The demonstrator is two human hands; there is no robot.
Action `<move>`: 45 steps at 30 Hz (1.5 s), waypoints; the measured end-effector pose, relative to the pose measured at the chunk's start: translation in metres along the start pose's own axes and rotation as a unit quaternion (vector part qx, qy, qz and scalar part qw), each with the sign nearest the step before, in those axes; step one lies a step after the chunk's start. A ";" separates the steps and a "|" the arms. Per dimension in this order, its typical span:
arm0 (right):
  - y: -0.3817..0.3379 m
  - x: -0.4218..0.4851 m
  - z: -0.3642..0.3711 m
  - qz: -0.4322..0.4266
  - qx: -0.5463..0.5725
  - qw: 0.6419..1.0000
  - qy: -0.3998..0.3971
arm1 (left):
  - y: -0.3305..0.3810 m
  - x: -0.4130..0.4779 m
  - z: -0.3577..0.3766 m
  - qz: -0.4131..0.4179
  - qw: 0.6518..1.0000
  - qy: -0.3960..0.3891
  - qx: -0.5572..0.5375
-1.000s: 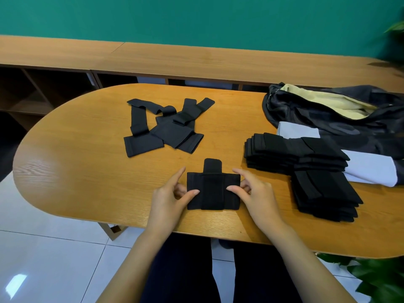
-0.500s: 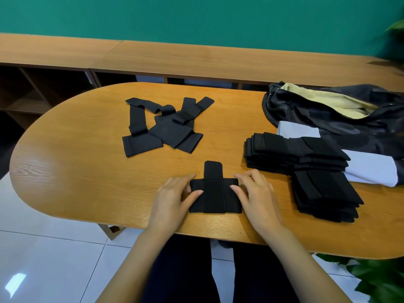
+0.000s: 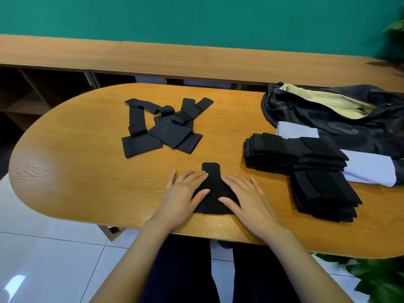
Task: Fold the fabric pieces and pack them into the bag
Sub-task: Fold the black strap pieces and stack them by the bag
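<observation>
Both hands flat, fingers straight and spread. Left hand (image 3: 183, 194) and right hand (image 3: 247, 197) press the folded black fabric piece (image 3: 213, 191) onto the wooden table (image 3: 87, 171), near edge; its tab pokes out beyond the fingertips. Folded stack (image 3: 306, 167) right, bag (image 3: 341, 114) behind it.

matt black cloth (image 3: 213, 193), glossy wood table (image 3: 87, 171)

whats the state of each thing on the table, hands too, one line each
left hand, flat, fingers straight, pressing the piece
right hand, flat, fingers straight, pressing the piece
piece, folded, flat on the table, one tab sticking out past the fingers
loose pieces, unfolded, overlapping in a heap
stacks, folded, piled beside the bag, not packed
bag, open, lying slumped, pale lining showing
</observation>
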State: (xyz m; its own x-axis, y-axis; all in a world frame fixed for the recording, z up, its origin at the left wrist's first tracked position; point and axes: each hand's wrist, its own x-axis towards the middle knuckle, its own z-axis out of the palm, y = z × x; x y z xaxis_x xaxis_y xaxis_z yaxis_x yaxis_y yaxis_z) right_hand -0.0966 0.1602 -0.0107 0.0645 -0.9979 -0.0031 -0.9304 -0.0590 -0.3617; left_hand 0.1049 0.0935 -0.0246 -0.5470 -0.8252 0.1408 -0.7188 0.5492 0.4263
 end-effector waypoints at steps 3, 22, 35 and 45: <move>0.000 -0.002 -0.001 -0.013 0.001 1.000 -0.008 | 0.001 -0.003 0.000 0.018 0.999 0.003 -0.029; 0.006 -0.013 -0.007 -0.102 -0.012 0.993 -0.060 | -0.005 -0.028 -0.007 0.091 0.995 0.002 -0.044; 0.013 -0.011 -0.004 -0.090 0.138 0.984 0.061 | -0.007 -0.030 -0.013 0.049 0.978 0.094 -0.178; -0.002 -0.008 -0.009 0.011 0.212 0.963 0.163 | 0.008 -0.027 -0.017 -0.046 0.939 0.187 -0.286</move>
State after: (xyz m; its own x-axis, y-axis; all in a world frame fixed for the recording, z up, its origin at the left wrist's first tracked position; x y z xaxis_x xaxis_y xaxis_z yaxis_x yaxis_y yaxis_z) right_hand -0.0988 0.1682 -0.0017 -0.1353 -0.9580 0.2527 -0.6943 -0.0903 -0.7140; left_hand 0.1215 0.1180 -0.0099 -0.2274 -0.9130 0.3387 -0.3491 0.4011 0.8469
